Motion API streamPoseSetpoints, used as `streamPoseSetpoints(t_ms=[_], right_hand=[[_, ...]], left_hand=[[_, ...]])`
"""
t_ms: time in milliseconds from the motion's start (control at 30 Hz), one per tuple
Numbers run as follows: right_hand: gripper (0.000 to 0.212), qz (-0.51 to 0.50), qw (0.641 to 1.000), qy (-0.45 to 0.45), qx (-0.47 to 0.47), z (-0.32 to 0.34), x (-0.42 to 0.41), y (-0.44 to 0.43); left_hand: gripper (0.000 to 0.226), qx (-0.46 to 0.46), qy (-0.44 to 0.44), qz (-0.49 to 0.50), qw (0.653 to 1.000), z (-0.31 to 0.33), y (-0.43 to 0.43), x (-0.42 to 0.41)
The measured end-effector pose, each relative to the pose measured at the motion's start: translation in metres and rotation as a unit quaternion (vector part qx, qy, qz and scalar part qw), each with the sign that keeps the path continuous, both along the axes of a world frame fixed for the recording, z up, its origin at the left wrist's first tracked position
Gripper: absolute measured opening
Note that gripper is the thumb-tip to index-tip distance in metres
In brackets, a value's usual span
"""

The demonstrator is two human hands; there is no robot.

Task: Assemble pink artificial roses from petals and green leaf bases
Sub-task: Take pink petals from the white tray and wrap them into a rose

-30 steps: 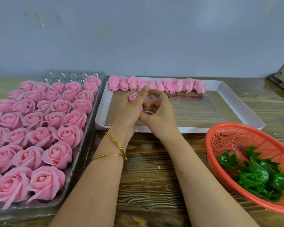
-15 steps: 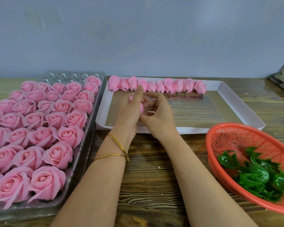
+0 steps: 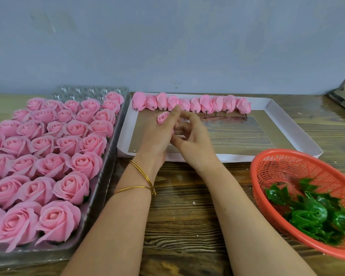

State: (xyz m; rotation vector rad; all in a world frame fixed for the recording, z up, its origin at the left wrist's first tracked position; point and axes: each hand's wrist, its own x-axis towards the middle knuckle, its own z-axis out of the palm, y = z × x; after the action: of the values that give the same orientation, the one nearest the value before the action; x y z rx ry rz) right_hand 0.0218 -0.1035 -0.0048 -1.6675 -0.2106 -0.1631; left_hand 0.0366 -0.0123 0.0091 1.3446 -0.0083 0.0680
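Since half a second ago the bud (image 3: 163, 117) has come up into view above the left hand (image 3: 155, 136), and the right hand (image 3: 193, 140) has loosened its fingers away from it. Left fingers are curled round the bud, holding it up over the white tray (image 3: 295, 132) just left of frame centre, probably so its open face can be turned and checked while petals are shaped. Right fingers are loosely curved with gaps between them, the index arching toward the bud. The thumb lies behind the left hand, so I cannot tell whether it pinches a petal. A sliver of pink shows between the two hands.

Along the tray's far edge, in the upper middle of the frame, a row of buds (image 3: 191, 104) stands side by side, just beyond the fingertips, which suits quick picking. Green bases (image 3: 311, 214) lie heaped in the red basket (image 3: 283, 151) at lower right, well apart from both hands, so the right arm must swing out to fetch one. Finished roses (image 3: 48, 156) fill the clear tray (image 3: 92, 90) at left, with only a few cells free at its far end. Two bangles (image 3: 141, 176) ring the left wrist. Nothing blocks the way across the table (image 3: 177, 216).
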Motion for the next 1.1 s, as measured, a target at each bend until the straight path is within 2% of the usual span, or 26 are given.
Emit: streamPoseSetpoints(t_ms=[300,467,667,1100], right_hand=[[0.059,-0.039,0.999,-0.019,-0.006,-0.0017,0.0002,0.0008],[0.053,-0.047,0.999,-0.028,-0.003,-0.0011,-0.0002,0.0004],[0.048,-0.019,1.0,-0.009,0.004,-0.0014,0.0019,0.0003],[0.051,-0.04,0.999,-0.018,0.012,-0.004,0.0025,0.0009]], left_hand=[[0.045,-0.02,0.012,0.008,1.0,-0.0002,-0.0031,0.0006],[0.034,-0.01,-0.008,0.01,1.0,0.0044,-0.0035,-0.0032],[0.032,0.005,-0.026,-0.004,1.0,0.0037,-0.0023,-0.0041],[0.043,-0.022,0.01,0.006,1.0,0.0012,-0.0055,0.0]])
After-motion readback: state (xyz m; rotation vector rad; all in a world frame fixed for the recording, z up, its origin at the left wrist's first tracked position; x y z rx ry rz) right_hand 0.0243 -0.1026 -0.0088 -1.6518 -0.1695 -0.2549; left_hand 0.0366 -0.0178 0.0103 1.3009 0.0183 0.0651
